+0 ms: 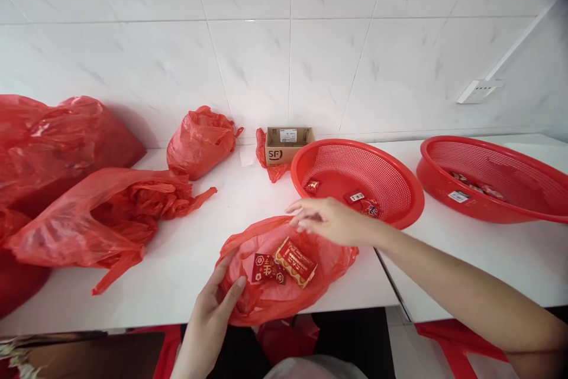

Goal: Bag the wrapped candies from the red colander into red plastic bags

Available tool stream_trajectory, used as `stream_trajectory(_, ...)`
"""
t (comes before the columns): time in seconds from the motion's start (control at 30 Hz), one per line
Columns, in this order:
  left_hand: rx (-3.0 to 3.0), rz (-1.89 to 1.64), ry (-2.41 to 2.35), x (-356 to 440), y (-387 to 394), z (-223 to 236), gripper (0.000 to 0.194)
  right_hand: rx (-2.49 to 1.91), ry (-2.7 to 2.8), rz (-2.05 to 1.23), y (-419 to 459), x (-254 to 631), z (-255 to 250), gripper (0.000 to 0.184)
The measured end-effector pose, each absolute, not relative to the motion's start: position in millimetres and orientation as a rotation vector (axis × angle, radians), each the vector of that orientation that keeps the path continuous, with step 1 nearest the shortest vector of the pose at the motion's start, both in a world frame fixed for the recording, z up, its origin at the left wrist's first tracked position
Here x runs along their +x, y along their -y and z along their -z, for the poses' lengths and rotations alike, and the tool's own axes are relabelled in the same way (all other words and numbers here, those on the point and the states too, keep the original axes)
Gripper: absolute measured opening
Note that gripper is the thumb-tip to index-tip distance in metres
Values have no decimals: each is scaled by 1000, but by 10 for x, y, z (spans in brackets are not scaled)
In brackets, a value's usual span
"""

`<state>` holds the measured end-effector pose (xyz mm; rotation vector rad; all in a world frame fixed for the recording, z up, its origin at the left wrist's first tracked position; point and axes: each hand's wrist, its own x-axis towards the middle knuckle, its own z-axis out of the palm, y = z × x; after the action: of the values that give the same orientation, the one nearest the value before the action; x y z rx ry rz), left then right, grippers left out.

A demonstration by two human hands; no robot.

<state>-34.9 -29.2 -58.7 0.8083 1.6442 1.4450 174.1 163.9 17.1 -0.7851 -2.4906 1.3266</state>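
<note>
An open red plastic bag (266,302) lies at the front edge of the white table (186,261). Inside it sit a dark red packet (267,268) and a red and gold packet (295,262). My left hand (213,308) pinches the bag's left rim between thumb and fingers. My right hand (331,220) hovers above the bag's far rim, fingers stretched out to the left and slightly blurred, with nothing in them. Just behind it stands a red mesh basket (390,213) holding a few small red packets (360,200).
A second red basket (523,213) with packets stands at the right. Several crumpled red bags (110,213) fill the left side, one (199,139) by the tiled wall. A small cardboard box (286,143) stands at the back. A gap separates the two tabletops.
</note>
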Motion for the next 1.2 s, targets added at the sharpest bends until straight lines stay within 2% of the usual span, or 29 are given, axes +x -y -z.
stream_trajectory(0.1, 883, -1321, -1621, -385, 315, 606, 61, -1001, 2534, -978, -2072, 2012, -334, 40)
stream_trajectory(0.13, 908, -1301, -1646, -402, 325, 623, 62, -1150, 2619, -831, -2233, 2122, -332, 50)
stream_trajectory(0.23, 950, -1291, -1721, -453, 347, 693, 63, -1743, 2904, -640, -2606, 2437, -149, 102)
stream_trajectory(0.3, 950, -1305, -1724, -474, 351, 735, 63, -1940, 2962, -679, -2704, 2577, 42, 112)
stream_trajectory(0.4, 921, -1306, -1676, -479, 348, 756, 63, -1915, 2917, -711, -2705, 2655, 253, 87)
stream_trajectory(0.53, 943, -1319, -1692, -459, 353, 720, 61, -1778, 2848, -841, -2761, 2669, 241, 33)
stream_trajectory(0.6, 950, -1341, -1711, -453, 360, 708, 61, -1670, 2798, -954, -2823, 2684, 125, 21)
stream_trajectory(0.83, 926, -1359, -1686, -474, 354, 763, 60, -914, 2183, -1640, -2398, 2466, -451, 30)
stream_trajectory(0.93, 903, -1392, -1680, -433, 309, 731, 62, -728, 2216, -1842, -1950, 2178, -518, 30)
stream_trajectory(1.03, 858, -1416, -1660, -359, 251, 642, 66, -577, 2397, -1894, -1607, 1861, -397, 38)
stream_trajectory(1.2, 859, -1429, -1640, -296, 229, 528, 69, -470, 2472, -1827, -1464, 1517, -129, 70)
